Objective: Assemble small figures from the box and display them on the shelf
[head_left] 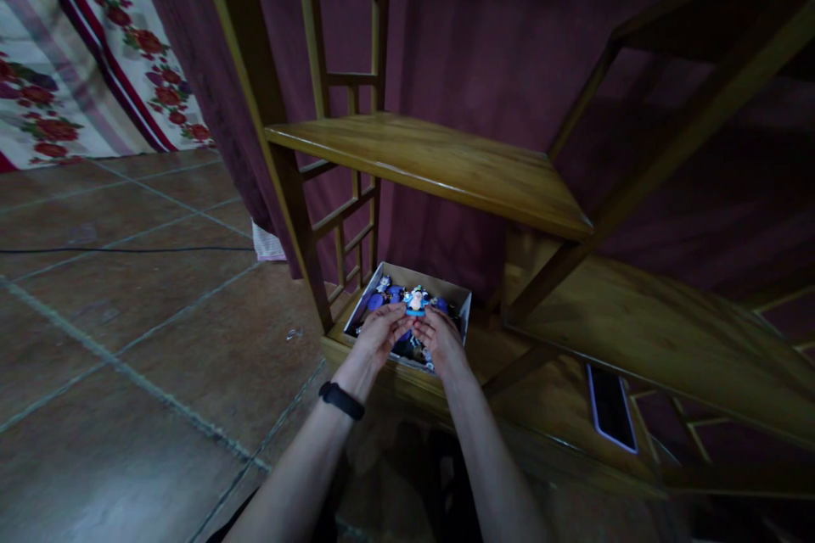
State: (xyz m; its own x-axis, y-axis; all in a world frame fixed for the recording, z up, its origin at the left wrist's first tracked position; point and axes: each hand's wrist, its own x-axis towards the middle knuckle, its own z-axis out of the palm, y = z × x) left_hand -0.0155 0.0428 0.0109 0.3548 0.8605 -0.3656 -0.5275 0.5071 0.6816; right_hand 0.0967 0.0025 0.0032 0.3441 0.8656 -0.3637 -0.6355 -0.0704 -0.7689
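Between my two hands is a small figurine (416, 300) with a white and blue body on a blue base, held upright over a box. My left hand (385, 327) pinches it from the left, and a dark band (342, 400) circles that wrist. From the right, my right hand (438, 334) closes its fingers on the base. Beneath them the open cardboard box (465, 318) holds several small figurines in blue, purple and white. My hands hide part of the box's contents and its near side.
The box stands on the lowest board of a wooden shelf unit, under a middle shelf (433, 161). A phone (611, 407) lies on the low board at right. Dark red curtain (458, 42) hangs behind. A black cable (127, 250) crosses the tiled floor (159, 356).
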